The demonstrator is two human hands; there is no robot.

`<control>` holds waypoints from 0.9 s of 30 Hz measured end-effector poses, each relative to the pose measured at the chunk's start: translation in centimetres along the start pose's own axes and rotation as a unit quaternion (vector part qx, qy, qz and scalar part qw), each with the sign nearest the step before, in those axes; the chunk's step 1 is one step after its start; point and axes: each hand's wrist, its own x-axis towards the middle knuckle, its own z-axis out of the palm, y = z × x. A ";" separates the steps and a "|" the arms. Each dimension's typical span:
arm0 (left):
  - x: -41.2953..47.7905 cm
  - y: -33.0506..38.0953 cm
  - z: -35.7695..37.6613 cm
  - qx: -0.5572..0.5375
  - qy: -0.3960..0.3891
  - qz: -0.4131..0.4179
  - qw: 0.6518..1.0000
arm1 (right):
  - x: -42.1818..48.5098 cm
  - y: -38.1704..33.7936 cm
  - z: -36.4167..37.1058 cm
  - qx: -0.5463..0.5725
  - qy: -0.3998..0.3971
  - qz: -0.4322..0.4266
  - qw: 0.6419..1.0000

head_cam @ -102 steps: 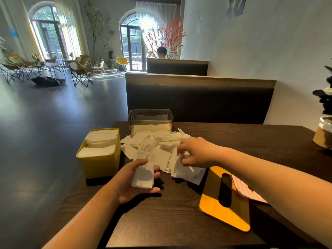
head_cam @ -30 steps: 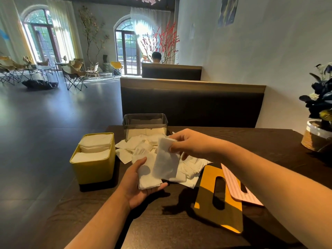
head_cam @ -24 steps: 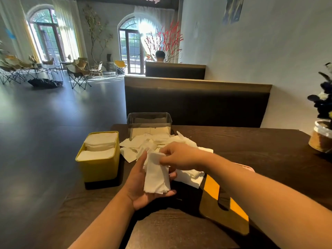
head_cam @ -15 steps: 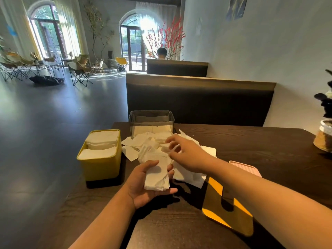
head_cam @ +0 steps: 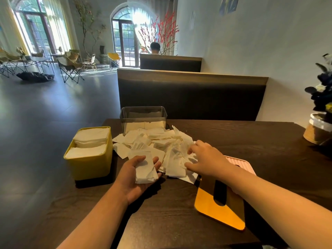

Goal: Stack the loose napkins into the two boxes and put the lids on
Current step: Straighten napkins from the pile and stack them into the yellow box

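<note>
Fingers (head_cam: 193, 149) of right hand (head_cam: 206, 159): spread, tips down among the loose napkins; whether they pinch a sheet cannot be told, as the tips are sunk in the paper.

Fingers of left hand (head_cam: 134, 182): palm up, lightly curled, thumb over a small stack (head_cam: 145, 169). The stack's long axis runs roughly up and down the frame.

Pile (head_cam: 158, 139): centre of frame, directly under the right hand and spreading up and left from it. The right hand is nearer; the left lies at the pile's lower left edge.

Likely next move: a sheet carried from the right fingers leftward onto the stack.

Yellow box (head_cam: 89, 164): left of the left hand, napkins up to the rim.

Clear box (head_cam: 143, 115): beyond the pile, upper centre, partly filled; the amount is hard to read through its wall.

Yellow lid (head_cam: 215, 212): lower right, flat on the table (head_cam: 251, 137), crossed by the right forearm.

Pink lid (head_cam: 239, 162): mostly hidden behind that forearm.

Pot (head_cam: 318, 130): cut off by the right edge.
</note>
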 end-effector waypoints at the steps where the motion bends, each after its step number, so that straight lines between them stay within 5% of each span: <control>1: 0.0 0.0 0.0 0.002 0.001 0.001 1.000 | -0.2 -0.3 0.3 -0.010 0.000 -0.008 1.000; 13: -0.1 -0.1 0.2 0.007 0.008 0.003 1.000 | -1.3 -4.2 4.0 -0.176 0.083 -0.093 0.977; 27: -0.2 0.0 0.0 0.006 0.007 0.006 1.000 | -0.6 -3.1 4.1 -0.170 0.141 -0.159 0.962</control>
